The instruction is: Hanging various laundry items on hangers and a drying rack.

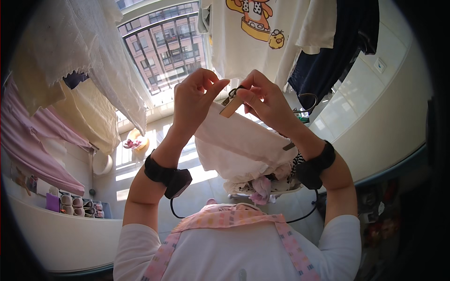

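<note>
My right hand point(259, 93) grips a small flat tan piece point(232, 106) with a dark metal part, possibly a clip, between thumb and fingers. Just left of it is my left hand point(202, 95), thumb and forefinger pinched close together; whether something thin is between them I cannot tell. White cloth point(239, 140) spreads below both hands, its upper edge close to the tan piece. A narrow grey piece point(288, 146) lies at the cloth's right edge. Under the cloth, a basket point(286, 191) holds mixed laundry, including a pink-lilac garment point(261, 189).
Pale garments point(105, 63) and pink cloth point(35, 130) hang at left. A printed white shirt point(239, 52) and dark clothes point(327, 66) hang ahead, beside a barred window point(163, 45). A potted plant point(135, 142) stands on the floor; shoes point(72, 204) sit lower left.
</note>
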`<state>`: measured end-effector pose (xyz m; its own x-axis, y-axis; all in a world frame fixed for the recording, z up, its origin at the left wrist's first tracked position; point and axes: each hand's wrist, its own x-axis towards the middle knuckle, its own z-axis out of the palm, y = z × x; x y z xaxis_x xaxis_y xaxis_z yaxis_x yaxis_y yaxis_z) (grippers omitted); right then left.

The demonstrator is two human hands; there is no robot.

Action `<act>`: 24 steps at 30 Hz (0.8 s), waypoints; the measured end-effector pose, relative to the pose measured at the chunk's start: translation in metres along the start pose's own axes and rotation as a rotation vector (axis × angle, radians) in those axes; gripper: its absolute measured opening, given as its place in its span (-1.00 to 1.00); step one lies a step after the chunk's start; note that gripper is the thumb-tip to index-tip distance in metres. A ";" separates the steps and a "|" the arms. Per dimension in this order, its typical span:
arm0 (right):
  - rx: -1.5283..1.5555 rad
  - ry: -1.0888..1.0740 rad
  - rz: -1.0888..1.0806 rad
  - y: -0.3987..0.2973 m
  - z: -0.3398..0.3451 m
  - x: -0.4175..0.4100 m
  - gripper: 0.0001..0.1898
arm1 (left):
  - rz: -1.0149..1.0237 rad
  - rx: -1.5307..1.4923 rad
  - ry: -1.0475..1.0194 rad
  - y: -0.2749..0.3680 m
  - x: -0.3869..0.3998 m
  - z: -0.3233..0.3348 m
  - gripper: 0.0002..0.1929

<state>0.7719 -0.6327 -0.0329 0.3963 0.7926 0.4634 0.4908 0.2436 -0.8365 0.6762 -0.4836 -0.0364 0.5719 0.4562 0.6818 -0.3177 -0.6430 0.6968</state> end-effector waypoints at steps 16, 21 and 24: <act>-0.868 0.472 -0.715 -0.131 -0.080 -0.006 -0.54 | -0.053 -0.290 -0.040 0.034 0.066 -0.051 -0.67; -0.209 0.317 -0.073 -0.110 -0.105 -0.008 -0.16 | -0.092 -0.593 -0.046 0.022 0.096 -0.051 -0.57; -0.062 0.353 -0.123 -0.108 -0.101 0.007 -0.43 | -0.147 -0.663 -0.132 0.017 0.114 -0.037 -0.52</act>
<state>0.8005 -0.7103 0.0899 0.5694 0.5154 0.6404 0.5933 0.2815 -0.7542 0.7078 -0.4194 0.0614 0.7184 0.4042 0.5661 -0.6009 -0.0493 0.7978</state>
